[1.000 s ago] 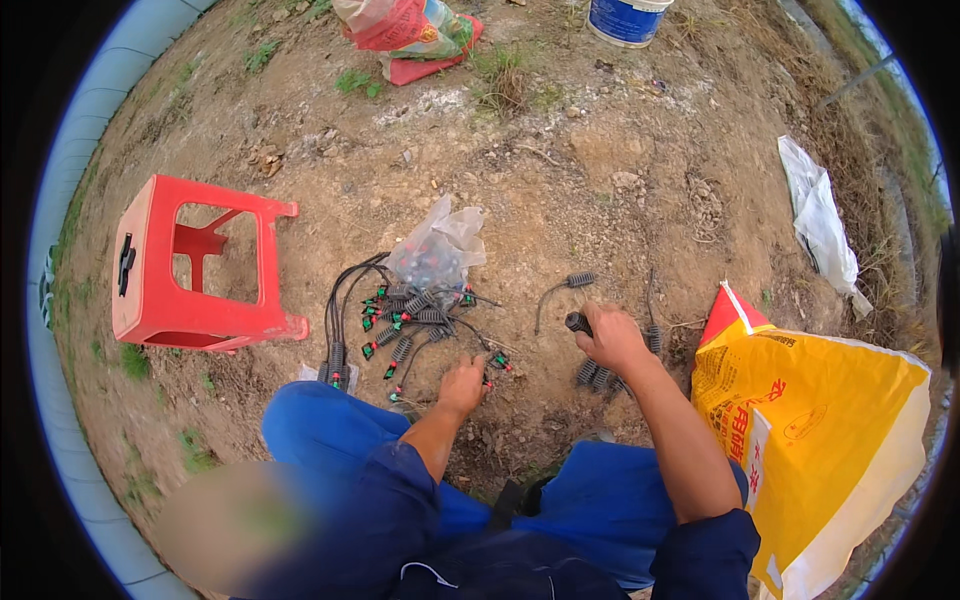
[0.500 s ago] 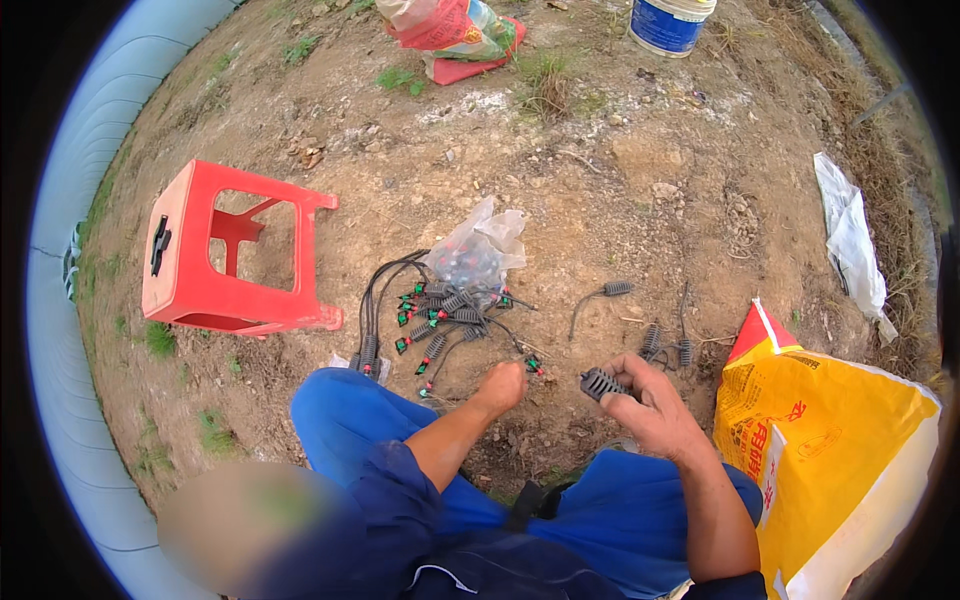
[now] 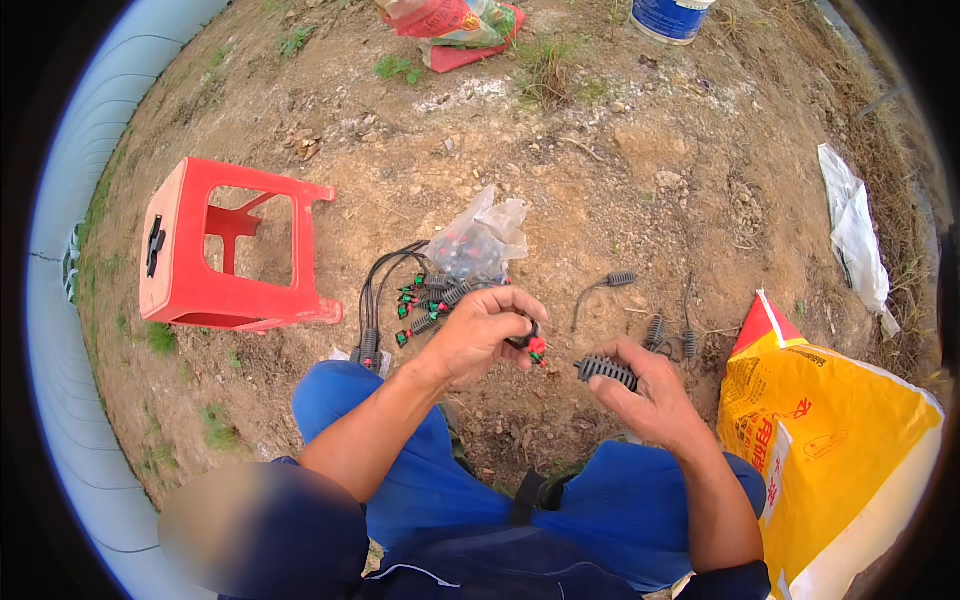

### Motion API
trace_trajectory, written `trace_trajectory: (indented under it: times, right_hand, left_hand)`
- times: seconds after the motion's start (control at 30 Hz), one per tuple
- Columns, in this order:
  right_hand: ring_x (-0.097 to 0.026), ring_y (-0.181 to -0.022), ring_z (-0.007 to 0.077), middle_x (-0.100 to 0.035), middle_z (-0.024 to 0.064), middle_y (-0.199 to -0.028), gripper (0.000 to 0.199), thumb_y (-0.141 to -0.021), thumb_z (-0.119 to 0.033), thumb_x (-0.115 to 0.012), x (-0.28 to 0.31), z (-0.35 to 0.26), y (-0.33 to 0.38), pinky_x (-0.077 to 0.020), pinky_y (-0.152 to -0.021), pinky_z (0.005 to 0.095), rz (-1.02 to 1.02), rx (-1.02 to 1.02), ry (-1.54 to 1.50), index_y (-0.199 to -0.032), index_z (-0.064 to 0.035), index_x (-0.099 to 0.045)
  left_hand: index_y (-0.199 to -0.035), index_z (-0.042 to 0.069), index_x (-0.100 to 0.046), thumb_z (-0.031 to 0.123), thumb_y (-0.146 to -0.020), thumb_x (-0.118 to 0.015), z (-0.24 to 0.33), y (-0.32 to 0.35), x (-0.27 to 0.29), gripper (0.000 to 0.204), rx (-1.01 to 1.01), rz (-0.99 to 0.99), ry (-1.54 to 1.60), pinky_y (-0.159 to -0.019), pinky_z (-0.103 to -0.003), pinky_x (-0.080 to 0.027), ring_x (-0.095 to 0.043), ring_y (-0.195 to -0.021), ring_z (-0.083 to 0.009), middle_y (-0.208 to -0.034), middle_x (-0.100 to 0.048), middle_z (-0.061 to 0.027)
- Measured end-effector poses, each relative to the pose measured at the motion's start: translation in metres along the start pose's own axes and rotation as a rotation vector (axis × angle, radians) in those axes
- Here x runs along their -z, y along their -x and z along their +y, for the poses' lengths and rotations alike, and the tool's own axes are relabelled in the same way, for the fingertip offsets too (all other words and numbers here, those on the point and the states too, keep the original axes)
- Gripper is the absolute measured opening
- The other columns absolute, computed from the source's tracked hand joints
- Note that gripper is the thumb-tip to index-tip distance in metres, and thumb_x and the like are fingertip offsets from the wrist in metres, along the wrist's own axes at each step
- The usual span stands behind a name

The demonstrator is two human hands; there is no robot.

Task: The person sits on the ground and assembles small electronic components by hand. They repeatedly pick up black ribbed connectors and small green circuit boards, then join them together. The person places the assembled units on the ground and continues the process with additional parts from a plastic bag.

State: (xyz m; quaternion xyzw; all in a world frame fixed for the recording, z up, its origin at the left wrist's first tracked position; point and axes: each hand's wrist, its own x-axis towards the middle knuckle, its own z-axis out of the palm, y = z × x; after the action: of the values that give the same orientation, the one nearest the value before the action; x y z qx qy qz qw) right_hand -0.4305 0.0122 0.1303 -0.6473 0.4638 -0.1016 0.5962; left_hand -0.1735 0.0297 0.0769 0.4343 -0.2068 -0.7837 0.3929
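My right hand (image 3: 655, 400) is closed on a grey ribbed cylinder (image 3: 608, 372), which lies crosswise in the fingers and points left. To its left, my left hand (image 3: 478, 335) is curled around a small black part with red fittings (image 3: 537, 350), much of it hidden by the fingers. A small gap separates the two held pieces. Under and beyond the left hand lies a pile of sprinkler assemblies (image 3: 425, 298) with ribbed grey cylinders, black tubes and green and red heads. A clear plastic bag (image 3: 475, 245) of small parts touches the pile.
A loose tube with a ribbed cylinder (image 3: 620, 279) and several more pieces (image 3: 657, 332) lie on the soil to the right. A red stool (image 3: 180, 250) lies on its side at left. A yellow sack (image 3: 800, 400) is at right, a blue-and-white bucket (image 3: 668, 20) far off.
My left hand has lifted and turned over the pile, bringing up the small black part with red fittings. My right hand keeps its hold on the ribbed cylinder, which is now more level.
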Motion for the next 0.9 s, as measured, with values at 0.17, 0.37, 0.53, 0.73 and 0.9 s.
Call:
trace_trajectory:
  times: [0.17, 0.37, 0.53, 0.73, 0.9]
  right_hand:
    - [-0.069, -0.075, 0.0318, -0.067, 0.0175, -0.08, 0.037, -0.092, -0.03, -0.065, -0.01, -0.016, -0.008, -0.0517, -0.067, 0.0389, 0.12, 0.063, 0.061, -0.11, 0.0002, -0.058]
    - [-0.068, -0.068, 0.0328, -0.066, 0.0168, -0.075, 0.033, -0.091, -0.028, -0.067, -0.017, -0.023, -0.012, -0.0515, -0.063, 0.04, 0.16, 0.118, 0.044, -0.108, -0.0008, -0.058]
    - [-0.067, -0.072, 0.0381, -0.067, 0.0195, -0.082, 0.035, -0.09, -0.027, -0.068, -0.027, -0.024, -0.018, -0.0525, -0.063, 0.0427, 0.193, 0.286, 0.135, -0.112, -0.0025, -0.058]
    - [-0.068, -0.072, 0.0381, -0.068, 0.0193, -0.083, 0.037, -0.088, -0.026, -0.071, -0.029, -0.019, -0.014, -0.0532, -0.062, 0.044, 0.196, 0.306, 0.201, -0.114, -0.0038, -0.056]
    - [-0.068, -0.069, 0.0367, -0.068, 0.0181, -0.08, 0.038, -0.087, -0.026, -0.072, -0.033, -0.016, -0.011, -0.0532, -0.059, 0.0439, 0.222, 0.343, 0.288, -0.113, -0.0038, -0.056]
  left_hand:
    - [-0.11, 0.002, -0.062, 0.014, -0.1, -0.059, 0.042, -0.003, 0.015, 0.016, -0.234, 0.07, 0.108, -0.056, -0.025, -0.048, -0.056, -0.073, -0.0107, -0.089, -0.061, -0.0045]
    - [-0.104, 0.003, -0.059, 0.023, -0.102, -0.058, 0.052, 0.01, 0.02, 0.02, -0.219, 0.246, 0.161, -0.05, -0.02, -0.041, -0.048, -0.067, -0.009, -0.082, -0.053, -0.0016]
    - [-0.085, 0.008, -0.051, 0.035, -0.103, -0.055, 0.03, 0.008, 0.002, 0.033, -0.042, 0.241, 0.151, -0.036, -0.02, -0.029, -0.041, -0.051, -0.0067, -0.069, -0.046, -0.0004]
    - [-0.076, 0.008, -0.05, 0.043, -0.103, -0.053, 0.008, 0.0, -0.035, 0.044, -0.033, 0.3, -0.092, -0.032, -0.024, -0.026, -0.035, -0.037, -0.0068, -0.057, -0.05, -0.0015]
    - [-0.067, 0.007, -0.053, 0.042, -0.104, -0.051, 0.002, -0.004, -0.04, 0.052, -0.158, 0.319, -0.254, -0.038, -0.025, -0.032, -0.042, -0.043, -0.0054, -0.054, -0.05, 0.0016]
